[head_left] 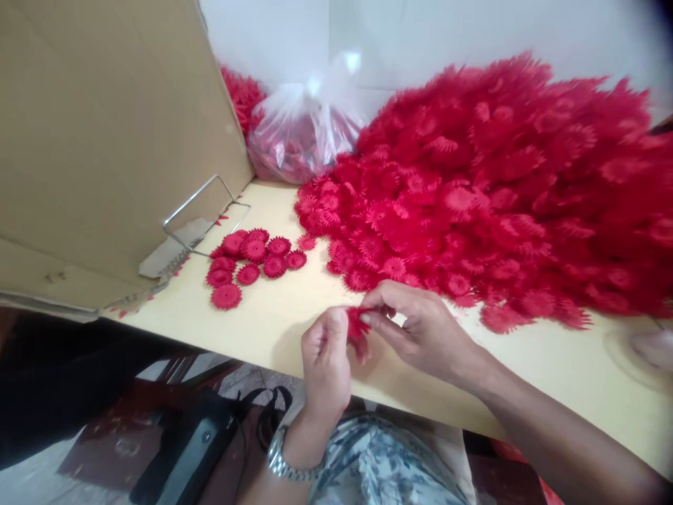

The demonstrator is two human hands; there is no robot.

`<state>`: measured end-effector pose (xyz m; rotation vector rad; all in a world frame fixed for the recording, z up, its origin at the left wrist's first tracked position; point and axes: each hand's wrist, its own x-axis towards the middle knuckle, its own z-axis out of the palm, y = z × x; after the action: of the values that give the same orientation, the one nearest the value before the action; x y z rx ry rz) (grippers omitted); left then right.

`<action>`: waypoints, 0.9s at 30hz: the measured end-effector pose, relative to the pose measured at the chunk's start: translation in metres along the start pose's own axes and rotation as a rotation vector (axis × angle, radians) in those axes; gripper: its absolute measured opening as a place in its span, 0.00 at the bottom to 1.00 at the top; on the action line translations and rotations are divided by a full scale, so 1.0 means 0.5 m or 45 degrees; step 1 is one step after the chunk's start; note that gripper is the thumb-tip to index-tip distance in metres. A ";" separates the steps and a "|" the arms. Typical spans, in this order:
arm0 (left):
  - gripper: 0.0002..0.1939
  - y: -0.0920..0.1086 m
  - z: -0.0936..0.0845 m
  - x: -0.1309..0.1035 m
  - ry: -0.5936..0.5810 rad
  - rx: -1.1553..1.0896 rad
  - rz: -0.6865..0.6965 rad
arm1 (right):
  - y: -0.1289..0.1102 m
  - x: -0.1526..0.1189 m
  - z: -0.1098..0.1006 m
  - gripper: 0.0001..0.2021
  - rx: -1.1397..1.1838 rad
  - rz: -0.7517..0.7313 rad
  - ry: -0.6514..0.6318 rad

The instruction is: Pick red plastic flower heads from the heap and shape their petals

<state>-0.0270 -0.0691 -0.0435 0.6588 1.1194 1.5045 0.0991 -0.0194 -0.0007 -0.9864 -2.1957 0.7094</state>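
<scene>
My left hand, with a metal watch on its wrist, is closed on a red fringed piece above the table's front part. My right hand pinches the same piece from the right between thumb and fingers. Part of the piece is hidden by my fingers. Several round red rosettes lie to the left on the pale yellow table. A large heap of loose red fringed pieces covers the table behind and to the right of my hands.
A big cardboard box stands at the left, with a bent wire frame beside it. Behind sits a clear plastic bag of red pieces. A blurred pale object is at the right edge. Below the table's edge is a dark device.
</scene>
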 end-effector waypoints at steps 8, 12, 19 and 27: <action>0.12 0.000 -0.026 0.016 -0.013 0.161 0.084 | 0.085 0.091 -0.152 0.14 -1.044 0.025 0.384; 0.12 -0.005 -0.040 0.022 0.072 0.252 0.127 | 0.090 0.075 -0.129 0.32 -1.113 0.018 0.104; 0.15 -0.007 -0.047 0.032 0.079 0.392 0.134 | 0.126 0.095 -0.049 0.57 -1.071 0.095 -0.284; 0.22 -0.007 -0.049 0.043 0.178 0.437 0.067 | 0.167 0.126 -0.034 0.21 -1.097 -0.004 -0.203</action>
<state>-0.0522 -0.0560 -0.0598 0.8311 1.4975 1.4320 0.1157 0.0821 -0.0261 -1.3481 -2.6905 -0.2277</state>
